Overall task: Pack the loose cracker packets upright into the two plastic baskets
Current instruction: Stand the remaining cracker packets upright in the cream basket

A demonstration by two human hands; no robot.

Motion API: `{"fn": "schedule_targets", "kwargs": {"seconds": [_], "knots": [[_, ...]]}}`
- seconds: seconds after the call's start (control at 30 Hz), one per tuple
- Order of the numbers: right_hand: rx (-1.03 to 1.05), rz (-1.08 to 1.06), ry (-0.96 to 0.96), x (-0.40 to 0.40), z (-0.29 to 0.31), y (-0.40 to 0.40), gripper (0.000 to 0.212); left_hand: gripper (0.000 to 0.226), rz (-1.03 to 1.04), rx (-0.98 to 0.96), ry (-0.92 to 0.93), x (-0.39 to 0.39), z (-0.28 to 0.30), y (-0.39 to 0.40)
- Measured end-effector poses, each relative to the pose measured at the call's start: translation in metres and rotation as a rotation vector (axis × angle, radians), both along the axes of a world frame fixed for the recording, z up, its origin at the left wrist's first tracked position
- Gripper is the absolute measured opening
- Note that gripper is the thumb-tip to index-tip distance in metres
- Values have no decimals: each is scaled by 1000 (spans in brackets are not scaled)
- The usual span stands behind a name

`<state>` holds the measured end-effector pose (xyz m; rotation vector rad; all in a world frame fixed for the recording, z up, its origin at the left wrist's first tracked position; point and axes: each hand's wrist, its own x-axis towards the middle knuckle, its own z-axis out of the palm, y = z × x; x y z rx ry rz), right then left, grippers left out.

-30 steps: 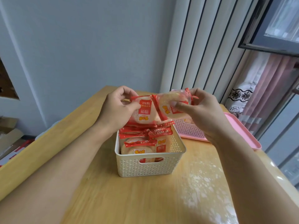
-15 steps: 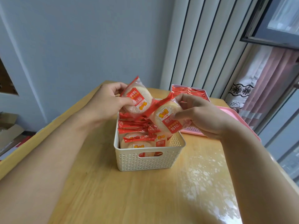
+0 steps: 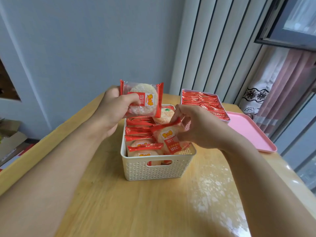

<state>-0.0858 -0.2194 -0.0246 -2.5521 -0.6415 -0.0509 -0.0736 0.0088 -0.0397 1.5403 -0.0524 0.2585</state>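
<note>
A cream plastic basket (image 3: pixel 153 170) stands in the middle of the wooden table, with several red-and-clear cracker packets upright along its left side. My left hand (image 3: pixel 112 110) grips one cracker packet (image 3: pixel 145 98) above the basket's far left corner. My right hand (image 3: pixel 196 127) pinches a second packet (image 3: pixel 169 139) by its top edge, its lower part down inside the basket's right side. Another packet (image 3: pixel 164 115) lies tilted at the basket's far end. A pink basket (image 3: pixel 183 93) full of upright packets stands at the back right.
A pink tray (image 3: pixel 251 134) lies to the right, under or beside the pink basket. The wall and vertical blinds are close behind the table. Cardboard boxes (image 3: pixel 10 142) sit on the floor at the left. Bare tabletop (image 3: pixel 136 202) stretches in front of the cream basket.
My right hand has lowered its packet into the basket's right side. My left hand has turned its packet upright and raised it slightly. The pink basket's contents have come into view.
</note>
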Motion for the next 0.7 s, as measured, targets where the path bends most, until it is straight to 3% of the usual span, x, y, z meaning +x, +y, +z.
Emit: {"fn": "schedule_targets", "kwargs": {"seconds": [0.13,0.4,0.47,0.57,0.7], "knots": [[-52,-16,-3,4,-12,7,36,21,-4,11,19,2,-2,-1],[-520,-97,-182,1,-19,9,31,32,-55,55,13,0,-4,-1],[-454,-97,-98,-1,-12,5,32,30,-102,45,14,-2,-4,-2],[-144,-134,-15,-5,7,-6,39,28,-164,56,13,-5,-2,-5],[326,-189,-81,-10,18,-5,79,37,-273,60,10,-10,-1,-9]]}}
